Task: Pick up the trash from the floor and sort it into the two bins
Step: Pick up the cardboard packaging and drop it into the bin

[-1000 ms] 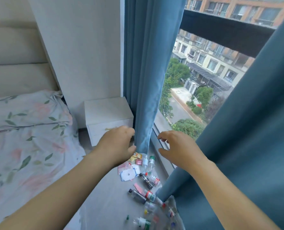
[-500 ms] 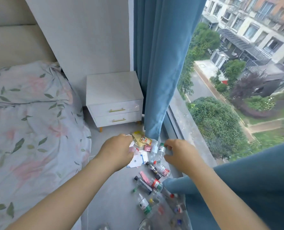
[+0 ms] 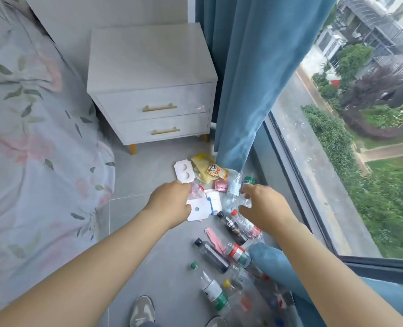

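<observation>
Trash is lying all over the grey tiled floor [image 3: 172, 279], between the white two-drawer nightstand with gold handles [image 3: 153, 97] and the window.

Label check: the crumpled yellow wrapper [image 3: 201, 165] is showing a small red-and-orange cartoon-face picture, but the print is too blurry to read. Same with the bottles. The clear plastic bottle with the green cap [image 3: 233, 194], the clear bottle with the red label [image 3: 251, 228] and the dark bottle with the black cap [image 3: 212, 254] aren't giving up any legible brand.

The left hand [image 3: 169, 204] is hanging over a white cardboard piece with a round hole [image 3: 199, 210]. Its fingers are curling down out of sight, so I can't tell its grip. The right hand [image 3: 264, 208] is hovering just beside the green-capped bottle, with its grip released and its fingers spread.

The blue curtain [image 3: 238, 90] is draping onto the pile's far edge, and a floral bed cover [image 3: 30, 138] is crowding the left side.
</observation>
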`<state>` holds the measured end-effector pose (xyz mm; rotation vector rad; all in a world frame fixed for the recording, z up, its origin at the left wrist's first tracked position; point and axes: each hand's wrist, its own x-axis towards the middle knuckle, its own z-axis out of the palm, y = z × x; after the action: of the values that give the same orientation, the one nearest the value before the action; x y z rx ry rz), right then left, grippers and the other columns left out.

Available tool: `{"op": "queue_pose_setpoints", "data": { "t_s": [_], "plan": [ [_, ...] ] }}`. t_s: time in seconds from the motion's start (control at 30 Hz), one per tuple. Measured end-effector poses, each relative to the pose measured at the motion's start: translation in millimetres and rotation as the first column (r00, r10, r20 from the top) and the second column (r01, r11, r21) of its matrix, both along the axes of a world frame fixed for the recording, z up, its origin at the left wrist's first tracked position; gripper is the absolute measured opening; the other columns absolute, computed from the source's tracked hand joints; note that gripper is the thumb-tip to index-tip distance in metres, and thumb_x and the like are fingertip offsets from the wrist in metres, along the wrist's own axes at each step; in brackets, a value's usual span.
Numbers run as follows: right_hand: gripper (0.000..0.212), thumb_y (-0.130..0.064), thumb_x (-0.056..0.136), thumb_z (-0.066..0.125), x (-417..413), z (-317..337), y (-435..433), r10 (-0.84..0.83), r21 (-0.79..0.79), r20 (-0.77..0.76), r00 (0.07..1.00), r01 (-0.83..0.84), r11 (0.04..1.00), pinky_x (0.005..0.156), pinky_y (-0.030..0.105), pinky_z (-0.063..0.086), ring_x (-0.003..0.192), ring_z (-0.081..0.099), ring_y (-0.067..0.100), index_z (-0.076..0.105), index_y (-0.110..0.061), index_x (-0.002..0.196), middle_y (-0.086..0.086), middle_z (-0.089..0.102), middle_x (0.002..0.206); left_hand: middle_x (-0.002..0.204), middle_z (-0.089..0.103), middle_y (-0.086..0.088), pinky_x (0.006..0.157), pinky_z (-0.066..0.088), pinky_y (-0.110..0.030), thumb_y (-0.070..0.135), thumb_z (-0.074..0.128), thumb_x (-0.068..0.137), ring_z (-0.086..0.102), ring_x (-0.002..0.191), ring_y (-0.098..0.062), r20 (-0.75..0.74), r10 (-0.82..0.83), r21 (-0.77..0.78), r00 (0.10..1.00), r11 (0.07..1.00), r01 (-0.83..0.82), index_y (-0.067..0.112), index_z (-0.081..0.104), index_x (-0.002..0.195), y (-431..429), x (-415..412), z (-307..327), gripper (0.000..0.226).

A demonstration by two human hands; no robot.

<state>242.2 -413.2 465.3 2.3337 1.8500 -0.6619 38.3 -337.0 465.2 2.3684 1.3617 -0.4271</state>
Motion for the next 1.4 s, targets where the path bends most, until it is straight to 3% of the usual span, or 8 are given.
{"op": "queue_pose_setpoints", "data": {
  "t_s": [0.43, 0.6, 0.7, 0.93, 1.1, 1.27, 1.4],
  "plan": [
    [0.043, -0.029, 0.087, 0.058, -21.4, -358.8, 78.1, -0.026, 0.052, 0.046, 0.999, 0.023, 0.998, 0.081, 0.031, 0.047, 0.108, 0.059, 0.022, 0.053, -0.022, 0.129, -0.002, 0.063, 0.118, 0.115, 0.056, -0.009, 0.082, 0.047, -0.034, 0.026, 0.052, 0.090, 0.057, 0.104, -0.030, -0.037, -0.077, 0.046, 0.996, 0.996, 0.079, 0.011, 0.056, 0.113, 79.1, -16.9, -360.2, 0.029],
    [0.035, -0.029, 0.087, 0.059, -28.0, -436.3, 85.9, -0.022, 0.062, 0.102, 0.995, 0.015, 0.998, 0.080, 0.032, 0.050, 0.104, 0.060, 0.025, 0.057, -0.019, 0.121, 0.001, 0.065, 0.113, 0.114, 0.060, -0.004, 0.084, 0.050, -0.035, 0.031, 0.055, 0.086, 0.058, 0.103, -0.027, -0.002, -0.075, 0.000, 0.997, 0.997, 0.075, 0.013, 0.056, 0.112, 82.0, -20.2, -456.5, 0.032],
    [0.035, -0.027, 0.085, 0.060, -26.2, -448.3, 79.3, -0.010, 0.061, 0.155, 0.988, 0.000, 0.998, 0.078, 0.033, 0.051, 0.101, 0.061, 0.026, 0.058, -0.016, 0.118, 0.002, 0.065, 0.111, 0.114, 0.060, 0.003, 0.086, 0.050, -0.034, 0.039, 0.058, 0.083, 0.057, 0.103, -0.022, 0.064, -0.027, -0.016, 0.998, 0.999, 0.028, 0.017, 0.056, 0.112, 81.2, -28.8, -476.0, 0.037],
    [0.034, -0.027, 0.083, 0.061, -33.5, -454.1, 41.5, 0.022, -0.019, 0.162, 0.986, -0.019, 1.000, 0.072, 0.033, 0.055, 0.096, 0.062, 0.025, 0.060, -0.014, 0.114, 0.003, 0.065, 0.107, 0.115, 0.057, -0.001, 0.083, 0.049, -0.034, 0.050, 0.062, 0.079, 0.056, 0.103, -0.024, 0.007, -0.023, -0.007, 1.000, 1.000, 0.023, 0.016, 0.054, 0.109, 63.6, -39.3, -483.5, 0.046],
    [0.031, -0.024, 0.084, 0.058, -23.6, -464.4, 34.0, 0.015, -0.038, 0.178, 0.984, -0.009, 0.999, 0.068, 0.029, 0.047, 0.097, 0.061, 0.026, 0.060, -0.015, 0.113, 0.004, 0.065, 0.107, 0.129, 0.048, -0.006, 0.091, 0.044, -0.033, 0.059, 0.067, 0.072, 0.048, 0.118, -0.027, 0.005, -0.031, 0.009, 1.000, 0.999, 0.031, 0.014, 0.047, 0.125, 76.7, -16.8, -488.2, 0.072],
    [0.033, -0.025, 0.083, 0.058, -23.8, -471.8, 37.3, 0.016, 0.004, 0.137, 0.990, -0.016, 1.000, 0.076, 0.035, 0.054, 0.097, 0.062, 0.027, 0.059, -0.018, 0.115, 0.003, 0.065, 0.105, 0.138, 0.040, -0.007, 0.105, 0.038, -0.035, 0.067, 0.072, 0.062, 0.036, 0.131, -0.027, -0.020, -0.030, 0.001, 0.999, 1.000, 0.030, 0.014, 0.038, 0.136, 97.5, 4.0, -506.9, 0.098],
    [0.035, -0.021, 0.082, 0.055, -22.1, -479.0, 42.7, 0.031, 0.040, 0.113, 0.993, -0.036, 0.999, 0.074, 0.032, 0.052, 0.099, 0.061, 0.028, 0.059, -0.018, 0.117, 0.004, 0.064, 0.107, 0.157, 0.015, -0.007, 0.117, 0.024, -0.040, 0.075, 0.072, 0.051, 0.015, 0.145, -0.029, -0.021, -0.105, 0.029, 0.994, 0.994, 0.105, 0.017, 0.012, 0.151, 118.4, 18.1, -526.6, 0.130]
  ]
}}
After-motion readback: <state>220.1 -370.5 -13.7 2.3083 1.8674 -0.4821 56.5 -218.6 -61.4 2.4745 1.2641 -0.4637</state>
